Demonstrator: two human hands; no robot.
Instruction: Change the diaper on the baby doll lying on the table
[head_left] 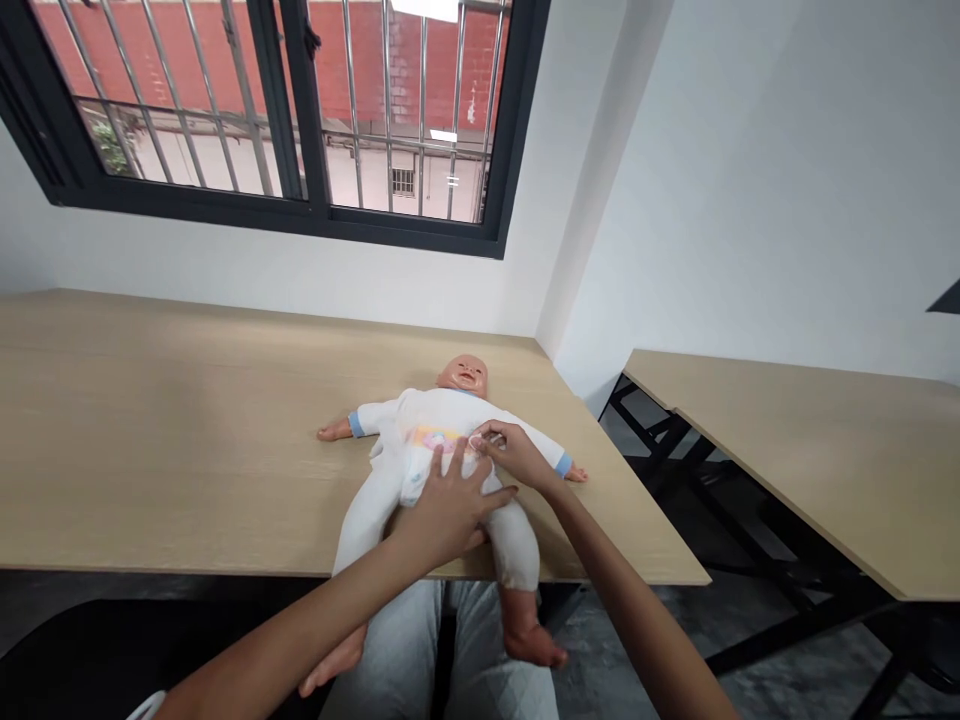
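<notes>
White walls (787,180); barred window (300,110); pale tables (810,430); grey floor (787,680)

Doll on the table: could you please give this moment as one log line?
doll: face up on table, feet overhanging | left hand: spread, on doll's lower front | right hand: curled, at doll's waist

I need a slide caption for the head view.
Left hand and right hand at the diaper of a doll face-up on a table.

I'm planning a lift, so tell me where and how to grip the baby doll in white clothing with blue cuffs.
Likely best: take the white-clothed baby doll by its torso, from both sides beneath the armpits; it lies face-up, arms spread away from its sides.
</notes>
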